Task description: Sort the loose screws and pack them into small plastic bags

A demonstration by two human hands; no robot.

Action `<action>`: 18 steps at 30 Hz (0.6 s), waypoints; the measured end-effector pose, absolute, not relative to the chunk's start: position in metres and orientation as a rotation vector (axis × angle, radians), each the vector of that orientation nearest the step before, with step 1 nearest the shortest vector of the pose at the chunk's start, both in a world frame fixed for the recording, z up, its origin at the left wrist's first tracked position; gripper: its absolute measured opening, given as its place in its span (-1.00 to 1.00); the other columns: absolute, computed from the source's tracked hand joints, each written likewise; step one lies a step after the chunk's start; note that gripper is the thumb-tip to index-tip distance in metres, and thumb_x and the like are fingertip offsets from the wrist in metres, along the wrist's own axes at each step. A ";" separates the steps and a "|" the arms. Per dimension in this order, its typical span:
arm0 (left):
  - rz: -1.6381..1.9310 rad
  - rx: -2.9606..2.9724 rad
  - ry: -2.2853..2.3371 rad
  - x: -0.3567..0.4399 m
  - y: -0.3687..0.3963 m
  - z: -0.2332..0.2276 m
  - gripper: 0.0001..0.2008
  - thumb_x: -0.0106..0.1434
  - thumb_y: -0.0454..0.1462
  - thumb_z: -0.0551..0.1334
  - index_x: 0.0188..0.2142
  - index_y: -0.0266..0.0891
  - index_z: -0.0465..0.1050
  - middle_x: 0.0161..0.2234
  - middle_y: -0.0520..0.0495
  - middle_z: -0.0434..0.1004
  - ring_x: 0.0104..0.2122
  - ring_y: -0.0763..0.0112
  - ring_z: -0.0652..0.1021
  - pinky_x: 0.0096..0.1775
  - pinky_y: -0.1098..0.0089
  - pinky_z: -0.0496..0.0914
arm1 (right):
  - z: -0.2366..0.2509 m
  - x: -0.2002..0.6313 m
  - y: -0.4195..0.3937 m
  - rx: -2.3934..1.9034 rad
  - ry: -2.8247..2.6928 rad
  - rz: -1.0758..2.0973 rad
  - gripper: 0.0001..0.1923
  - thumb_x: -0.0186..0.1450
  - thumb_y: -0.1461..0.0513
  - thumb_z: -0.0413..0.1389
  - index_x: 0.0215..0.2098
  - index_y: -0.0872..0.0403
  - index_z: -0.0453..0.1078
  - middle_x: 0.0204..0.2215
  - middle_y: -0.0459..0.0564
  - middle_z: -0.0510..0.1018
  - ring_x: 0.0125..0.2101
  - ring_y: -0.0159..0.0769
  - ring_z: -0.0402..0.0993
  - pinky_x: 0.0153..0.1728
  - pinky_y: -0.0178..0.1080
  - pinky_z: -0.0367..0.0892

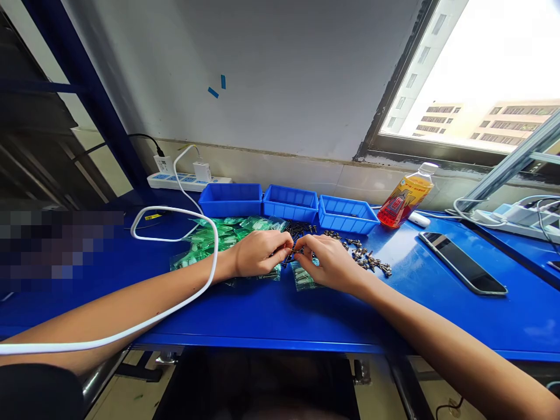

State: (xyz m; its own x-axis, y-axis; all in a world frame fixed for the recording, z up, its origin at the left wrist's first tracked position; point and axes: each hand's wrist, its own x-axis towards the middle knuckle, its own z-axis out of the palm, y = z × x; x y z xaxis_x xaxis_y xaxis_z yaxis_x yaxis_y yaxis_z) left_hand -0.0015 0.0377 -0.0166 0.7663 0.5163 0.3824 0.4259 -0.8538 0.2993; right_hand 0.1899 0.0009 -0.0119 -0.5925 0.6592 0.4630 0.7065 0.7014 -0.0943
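Over the middle of the blue table, my left hand (263, 252) and my right hand (331, 261) meet fingertip to fingertip. Both are closed in a pinch on a small dark screw (294, 251), partly hidden by the fingers. Behind them lies a heap of long black screws (300, 228). Shorter metal screws (370, 260) are scattered to the right of my right hand. Clear bags with green contents (214, 239) are piled beside and behind my left hand. Another small bag (303, 278) rests under my right hand.
Three blue bins (231, 201) line the back. A drink bottle (405, 197) and a phone (464, 262) are on the right. A white cable (216, 251) loops across my left forearm from a power strip (186, 182). Another power strip (520, 216) is at far right.
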 end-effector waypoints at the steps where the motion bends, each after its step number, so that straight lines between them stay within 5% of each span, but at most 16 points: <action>1: 0.687 2.762 0.744 -0.002 0.038 -0.017 -0.83 0.25 -0.27 -0.03 -0.33 -0.24 0.29 -0.45 -0.02 0.43 -0.47 0.42 0.42 -0.38 0.45 0.28 | -0.012 0.190 0.001 -1.046 -2.439 -0.138 -0.95 0.26 0.29 0.01 -0.31 0.08 0.29 -0.58 -0.12 0.47 -0.53 -0.38 0.39 -0.43 -0.34 0.18; 18: 0.751 2.738 0.740 -0.002 0.037 -0.017 -0.92 0.23 -0.29 -0.01 -0.36 -0.22 0.21 -0.49 0.02 0.38 -0.52 0.44 0.38 -0.44 0.45 0.25 | -0.013 0.190 0.002 -1.050 -2.443 -0.150 -0.90 0.30 0.25 -0.03 -0.32 0.09 0.32 -0.53 -0.07 0.51 -0.49 -0.35 0.44 -0.41 -0.32 0.22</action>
